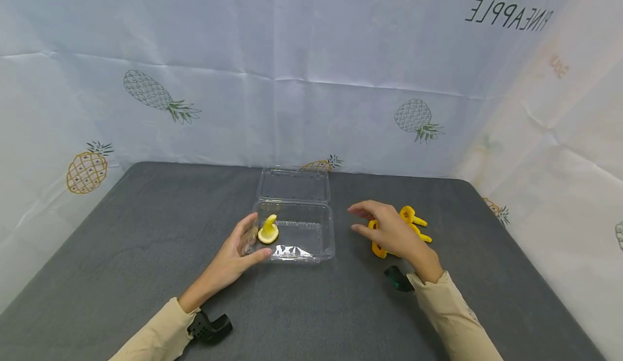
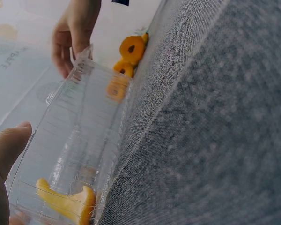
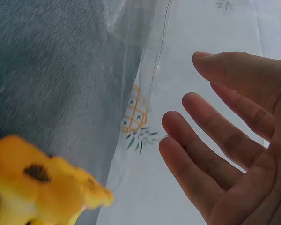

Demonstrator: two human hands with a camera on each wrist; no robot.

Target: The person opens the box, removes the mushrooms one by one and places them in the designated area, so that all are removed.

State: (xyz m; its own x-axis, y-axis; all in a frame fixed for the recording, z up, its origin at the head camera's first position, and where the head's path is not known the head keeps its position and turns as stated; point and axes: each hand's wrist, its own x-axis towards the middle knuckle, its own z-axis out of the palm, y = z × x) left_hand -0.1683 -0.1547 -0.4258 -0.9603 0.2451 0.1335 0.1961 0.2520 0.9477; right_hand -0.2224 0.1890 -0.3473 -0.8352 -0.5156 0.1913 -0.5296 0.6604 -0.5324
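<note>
A clear plastic clamshell container (image 1: pixel 304 250) lies on the table with its lid (image 1: pixel 293 185) folded back. My left hand (image 1: pixel 238 250) holds its near left corner, the thumb (image 2: pixel 11 143) along the rim. Inside, close to that hand, sits a yellow mushroom (image 1: pixel 269 231) with a curved stem, cap down. To the right of the container, my right hand (image 1: pixel 389 230) hovers with nothing in it, thumb and fingers spread apart. Partly hidden under and behind this hand are several yellow mushrooms (image 1: pixel 408 214), whose caps (image 3: pixel 37 173) have dark centres.
A dark grey cloth-like surface covers the table (image 1: pixel 311 317). White curtains (image 1: pixel 311 41) printed with pineapples hang right behind the table's far edge and down both sides. Black wrist-worn devices (image 1: pixel 210 328) sit at both sleeves.
</note>
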